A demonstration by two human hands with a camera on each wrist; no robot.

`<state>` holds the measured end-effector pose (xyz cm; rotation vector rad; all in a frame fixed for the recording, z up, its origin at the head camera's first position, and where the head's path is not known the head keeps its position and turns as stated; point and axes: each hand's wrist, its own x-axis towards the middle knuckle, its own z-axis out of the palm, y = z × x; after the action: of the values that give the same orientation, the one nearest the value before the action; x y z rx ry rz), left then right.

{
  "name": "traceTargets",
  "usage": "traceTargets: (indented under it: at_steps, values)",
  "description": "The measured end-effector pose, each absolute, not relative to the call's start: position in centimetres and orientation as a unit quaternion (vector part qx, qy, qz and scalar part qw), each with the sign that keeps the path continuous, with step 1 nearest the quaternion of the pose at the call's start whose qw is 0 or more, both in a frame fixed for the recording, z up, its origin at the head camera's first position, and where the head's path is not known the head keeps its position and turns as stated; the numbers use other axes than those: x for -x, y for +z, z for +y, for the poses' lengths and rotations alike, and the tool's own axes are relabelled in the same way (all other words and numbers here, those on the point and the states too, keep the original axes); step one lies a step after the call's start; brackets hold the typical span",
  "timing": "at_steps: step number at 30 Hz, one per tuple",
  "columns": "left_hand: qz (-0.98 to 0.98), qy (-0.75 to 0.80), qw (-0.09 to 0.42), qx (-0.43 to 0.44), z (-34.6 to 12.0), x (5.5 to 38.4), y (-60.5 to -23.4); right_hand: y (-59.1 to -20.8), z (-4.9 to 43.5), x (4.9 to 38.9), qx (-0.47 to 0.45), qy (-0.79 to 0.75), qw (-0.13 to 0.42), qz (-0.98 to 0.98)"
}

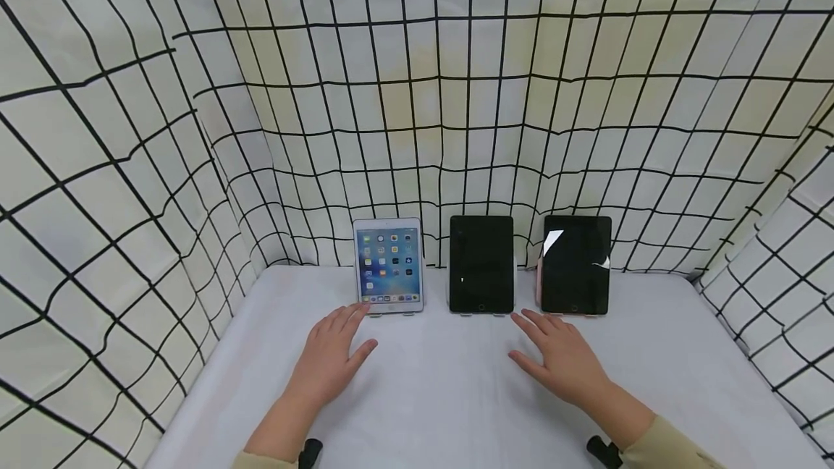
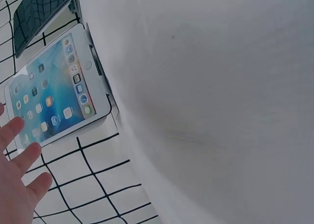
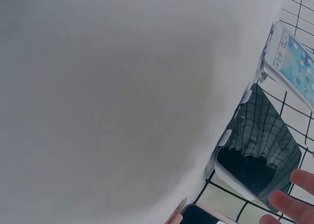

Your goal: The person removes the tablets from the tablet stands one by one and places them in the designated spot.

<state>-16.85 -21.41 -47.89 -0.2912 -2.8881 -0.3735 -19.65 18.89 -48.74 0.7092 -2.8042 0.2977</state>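
A white tablet (image 1: 389,265) with its home screen lit stands propped at the left of a row. In the middle is a black tablet (image 1: 481,264) with a dark screen; a second black tablet (image 1: 576,265), its screen also dark and catching a bright reflection, stands at the right. My left hand (image 1: 329,357) holds nothing, its fingers spread and its fingertips overlapping the white tablet's lower left corner in the head view. Below the gap between the two black tablets is my right hand (image 1: 563,360), fingers extended and holding nothing.
All three tablets lean on small stands upon a white-covered table (image 1: 443,396). Behind them and along both sides rises a white cloth wall (image 1: 417,103) with a black grid pattern. Dark wrist straps (image 1: 604,451) show near the sleeves.
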Motion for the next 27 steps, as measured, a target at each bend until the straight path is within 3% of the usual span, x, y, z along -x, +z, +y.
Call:
traceTargets:
  at_steps: [27]
  values:
    - [-0.975,-0.189,0.101,0.057,-22.4,19.2,-48.1,-48.4,13.8,22.0,-0.218,0.165,0.086,-0.958]
